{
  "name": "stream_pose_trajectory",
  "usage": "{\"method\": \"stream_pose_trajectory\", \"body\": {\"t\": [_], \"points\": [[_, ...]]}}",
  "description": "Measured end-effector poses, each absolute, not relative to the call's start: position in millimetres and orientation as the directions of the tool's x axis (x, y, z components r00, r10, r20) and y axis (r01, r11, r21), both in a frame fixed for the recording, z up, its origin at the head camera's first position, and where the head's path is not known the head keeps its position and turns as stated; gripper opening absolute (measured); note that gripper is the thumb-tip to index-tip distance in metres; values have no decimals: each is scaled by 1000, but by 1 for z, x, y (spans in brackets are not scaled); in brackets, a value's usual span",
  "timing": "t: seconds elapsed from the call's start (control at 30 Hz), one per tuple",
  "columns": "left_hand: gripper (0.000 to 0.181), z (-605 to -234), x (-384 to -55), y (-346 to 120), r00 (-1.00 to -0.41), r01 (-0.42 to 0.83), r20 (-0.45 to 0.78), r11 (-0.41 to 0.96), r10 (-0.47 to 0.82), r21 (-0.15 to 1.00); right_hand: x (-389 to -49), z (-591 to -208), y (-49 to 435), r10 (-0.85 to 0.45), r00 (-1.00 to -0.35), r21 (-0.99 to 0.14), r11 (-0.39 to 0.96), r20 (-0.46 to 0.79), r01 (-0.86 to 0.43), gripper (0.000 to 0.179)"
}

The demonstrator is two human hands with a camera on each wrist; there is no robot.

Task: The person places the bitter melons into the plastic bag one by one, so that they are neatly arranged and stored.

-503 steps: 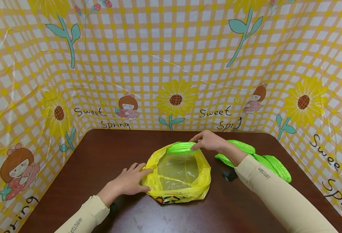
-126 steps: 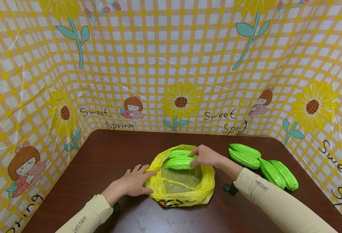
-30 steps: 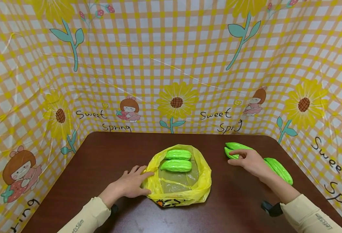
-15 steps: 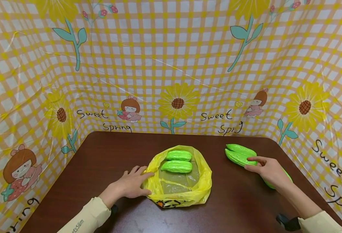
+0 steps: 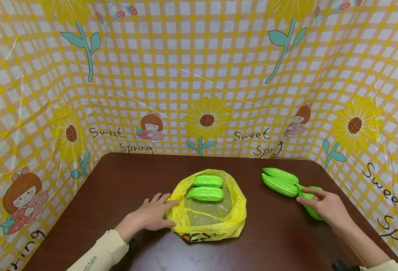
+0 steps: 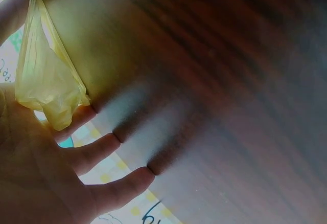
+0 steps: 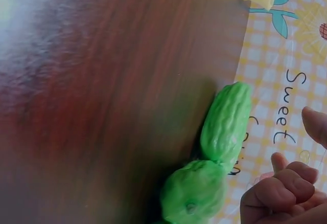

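One tabletop (image 5: 141, 169), one yellow bag (image 5: 237, 210), two grips (image 5: 153, 213) (image 5: 327, 209)! Two green gourds (image 5: 205, 194) bagged, two full gourds (image 5: 280, 184) outside, at least one part-covered gourd (image 5: 313, 211)!

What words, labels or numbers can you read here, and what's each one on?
"Sweet Spring": back of patterned cloth, left of the middle sunflower.
"Sweet Sprg": same cloth, right of that sunflower.
"Sweet Spri": cloth's right side, cut off.
"ring": cloth's left side, cut off.
"etsSlim": left sleeve, first letter unclear.
Yellow bag: black print, too crumpled to read.
No readable numbers.
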State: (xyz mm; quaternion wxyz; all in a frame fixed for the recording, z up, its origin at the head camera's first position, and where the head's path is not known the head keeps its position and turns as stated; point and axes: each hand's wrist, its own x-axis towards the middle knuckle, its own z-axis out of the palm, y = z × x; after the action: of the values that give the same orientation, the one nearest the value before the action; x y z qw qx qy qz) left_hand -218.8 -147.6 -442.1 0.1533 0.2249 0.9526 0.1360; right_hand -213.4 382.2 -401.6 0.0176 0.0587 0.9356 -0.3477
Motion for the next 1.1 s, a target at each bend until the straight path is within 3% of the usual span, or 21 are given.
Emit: {"method": "stream_pose_trajectory", "body": {"t": [0.23,1.1], "points": [[69,-442,-218,-148,-853,389,-227,862,470,324,-210,-403,395,162,-965,-715,648,-206,262,93],[71,-439,-216,-147,-859,393,-215,867,465,306,-200,-428,422,323,-924,-727,581,-206,365,92]]}}
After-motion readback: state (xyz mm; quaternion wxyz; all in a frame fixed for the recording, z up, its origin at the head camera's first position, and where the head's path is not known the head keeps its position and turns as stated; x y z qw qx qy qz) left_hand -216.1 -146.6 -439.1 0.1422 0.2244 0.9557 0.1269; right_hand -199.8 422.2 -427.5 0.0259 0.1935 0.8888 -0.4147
